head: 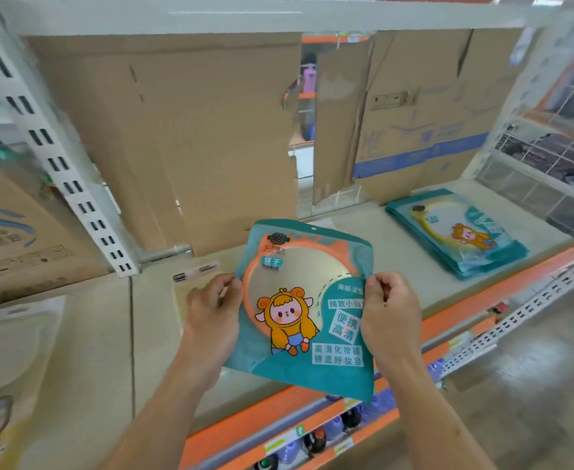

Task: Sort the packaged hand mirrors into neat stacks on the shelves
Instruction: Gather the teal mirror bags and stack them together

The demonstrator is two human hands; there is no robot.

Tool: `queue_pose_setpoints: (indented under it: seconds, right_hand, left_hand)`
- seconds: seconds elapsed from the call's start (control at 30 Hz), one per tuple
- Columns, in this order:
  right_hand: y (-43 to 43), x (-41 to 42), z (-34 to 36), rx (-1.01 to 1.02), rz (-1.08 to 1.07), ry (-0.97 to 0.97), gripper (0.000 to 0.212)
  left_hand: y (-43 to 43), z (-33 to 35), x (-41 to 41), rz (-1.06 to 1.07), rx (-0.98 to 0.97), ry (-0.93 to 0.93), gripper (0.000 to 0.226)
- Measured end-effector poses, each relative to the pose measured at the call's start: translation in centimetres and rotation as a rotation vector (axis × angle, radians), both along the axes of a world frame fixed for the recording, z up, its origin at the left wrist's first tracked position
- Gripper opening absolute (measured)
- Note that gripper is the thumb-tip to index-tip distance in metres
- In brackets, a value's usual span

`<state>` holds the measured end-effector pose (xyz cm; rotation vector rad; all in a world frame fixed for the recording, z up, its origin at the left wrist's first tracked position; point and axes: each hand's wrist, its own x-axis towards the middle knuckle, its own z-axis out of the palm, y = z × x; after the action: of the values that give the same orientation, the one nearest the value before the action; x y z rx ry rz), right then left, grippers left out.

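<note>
My left grip (212, 308) pinches the left edge of a teal packaged hand mirror (301, 283), thumb on the front. My right grip (392, 317) pinches the right edge the same way. The pack shows an orange-rimmed mirror and a cartoon figure, and I hold it facing me over the front of the beige shelf (353, 232). Well apart to the right, a stack of similar packs (458, 234) lies flat on that shelf, in front of the cardboard backing (177, 130).
</note>
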<state>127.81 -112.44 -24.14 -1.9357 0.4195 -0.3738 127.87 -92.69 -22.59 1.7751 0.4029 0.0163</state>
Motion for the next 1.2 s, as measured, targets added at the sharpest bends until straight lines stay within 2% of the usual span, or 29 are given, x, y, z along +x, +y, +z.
queue_pose_setpoints:
  seconds: [0.47,0.9,1.2]
  right_hand:
    - [-12.7,6.0,0.3,-0.15,-0.092,-0.002,0.018]
    - [-18.7,8.2,0.9,-0.173,-0.059,0.007,0.019]
    - [-24.1,10.2,0.2,-0.147,0.001,0.011,0.014]
  left_hand:
    - [-12.5,-0.4,6.5,-0.065,0.021,-0.072,0.02]
    - [-18.6,-0.3,7.6,-0.072,0.002,-0.034,0.02]
    - [-23.9,-0.1,8.4,-0.023,0.088,-0.025,0.016]
